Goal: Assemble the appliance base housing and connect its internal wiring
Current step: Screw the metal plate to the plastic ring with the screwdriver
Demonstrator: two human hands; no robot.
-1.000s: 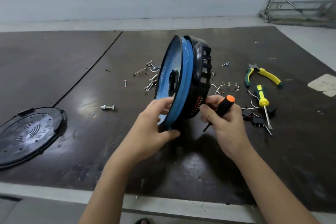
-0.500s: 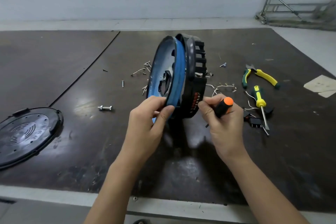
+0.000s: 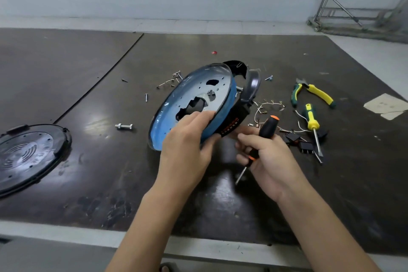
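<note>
The round base housing (image 3: 194, 99), a blue-rimmed metal plate joined to a black plastic shell (image 3: 249, 88), is held tilted above the dark table (image 3: 110, 86). My left hand (image 3: 187, 141) grips its near rim, fingers over the blue edge. My right hand (image 3: 267, 157) holds a black-and-orange screwdriver (image 3: 263, 132) with its tip pointing down, and its fingertips touch the housing's black side. Loose white wires with terminals (image 3: 267, 106) lie just right of the housing.
A black round bottom cover (image 3: 28, 152) lies at the left edge. A bolt (image 3: 123, 126) and scattered screws (image 3: 167, 83) sit left of the housing. Green-yellow pliers (image 3: 313, 93), a yellow screwdriver (image 3: 312, 123) and black connectors (image 3: 300, 141) lie to the right.
The housing has tipped from standing on edge to a slanted lie, its blue plate now facing me. My left hand has shifted over the near rim; my right hand has lowered slightly.
</note>
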